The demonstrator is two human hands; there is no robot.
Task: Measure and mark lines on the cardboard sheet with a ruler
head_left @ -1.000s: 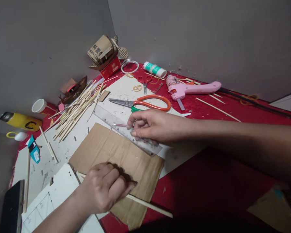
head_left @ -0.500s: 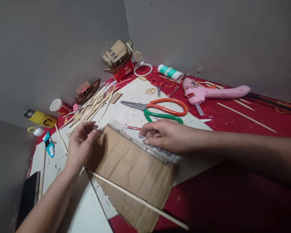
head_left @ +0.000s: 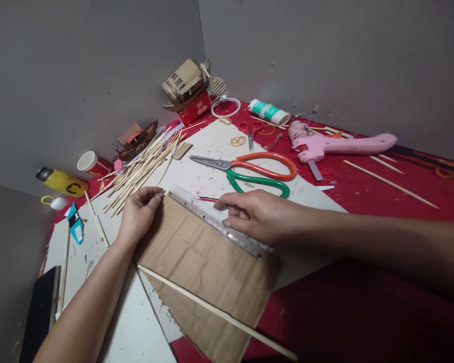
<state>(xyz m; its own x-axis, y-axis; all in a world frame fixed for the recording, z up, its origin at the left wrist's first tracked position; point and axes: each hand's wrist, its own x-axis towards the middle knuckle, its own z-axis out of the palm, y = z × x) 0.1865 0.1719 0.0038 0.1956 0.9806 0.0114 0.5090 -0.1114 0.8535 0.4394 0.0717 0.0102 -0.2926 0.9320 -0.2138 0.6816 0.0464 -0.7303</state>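
My left hand (head_left: 140,212) is at the upper left corner of a brown cardboard sheet (head_left: 208,267), thumb and forefinger pinched together. What lies between those fingertips is too small to make out. A clear plastic ruler (head_left: 208,218) lies along the sheet's far edge. My right hand (head_left: 251,214) rests over the ruler's middle with curled fingers, closed on it. Just beyond its fingertips shows a thin red pen-like tool (head_left: 206,198), its other end hidden by the hand. One wooden stick (head_left: 215,310) crosses the near part of the cardboard.
Large scissors (head_left: 249,169) with orange and green handles lie beyond my right hand. A pink glue gun (head_left: 344,145) is at the right, and a pile of sticks (head_left: 146,171) at the left. Farther back are small red scissors (head_left: 250,132) and a cardboard model boat (head_left: 185,85).
My left hand has moved right and slightly up to the cardboard's corner, its fingers drawing together. My right hand stays on the ruler. The view has shifted slightly.
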